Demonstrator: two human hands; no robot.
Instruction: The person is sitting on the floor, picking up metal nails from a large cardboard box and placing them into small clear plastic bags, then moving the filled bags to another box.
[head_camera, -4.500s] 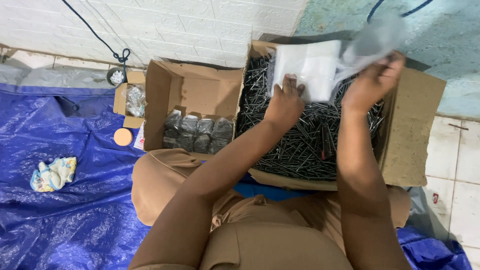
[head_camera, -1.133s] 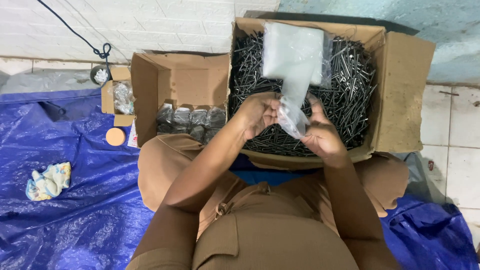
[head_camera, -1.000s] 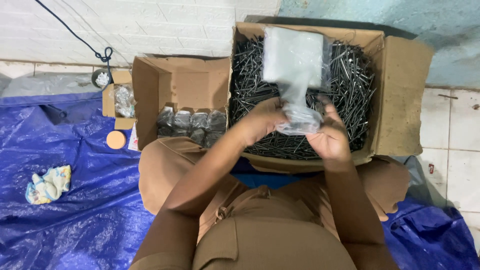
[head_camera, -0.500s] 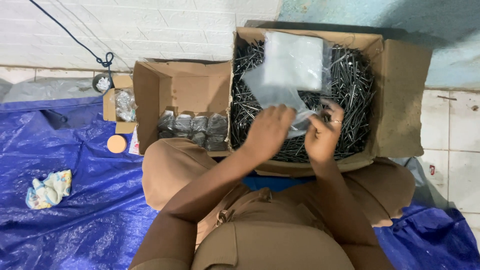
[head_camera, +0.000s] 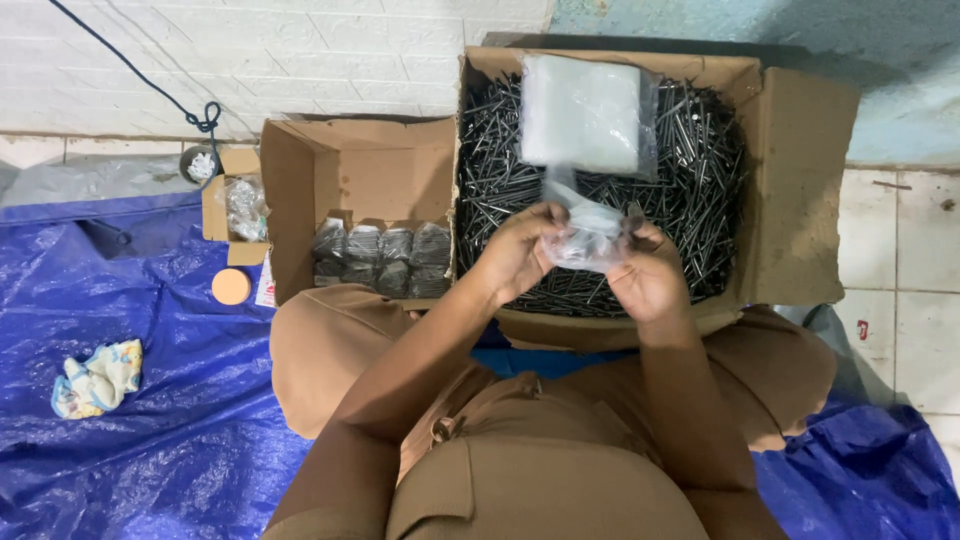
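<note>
Clear plastic bag (head_camera: 590, 235), small and crumpled, sits pinched between both hands above a large cardboard box (head_camera: 800, 180) filled with loose dark nails (head_camera: 690, 200). The left hand (head_camera: 515, 250) closes its fingers on the bag's left edge, and the right hand (head_camera: 650, 275) closes its fingers on the right edge, so both sets of fingers are clamped on the plastic with only the bag between them. Whether nails are already inside the bag is hard to tell, since the plastic blurs against the nails below.

Just beyond the fingertips, farther from the person, a flat stack of unused clear bags (head_camera: 585, 115) lies on the nail heap. To the left of the left hand stands a smaller open cardboard box (head_camera: 350, 170), with a row of filled nail packets (head_camera: 385, 258) along its near wall.

Half a second ago the bag hung longer and looser, held up higher against the stack; now it is drawn down and bunched tightly between the fingers, and the hands have come closer together. That suggests the bag is being gathered or worked open at its mouth rather than simply lifted.

Well to the left of both hands, a blue tarp (head_camera: 150, 400) covers the floor, carrying a crumpled patterned cloth (head_camera: 95, 378) and a small round orange lid (head_camera: 231, 286).
</note>
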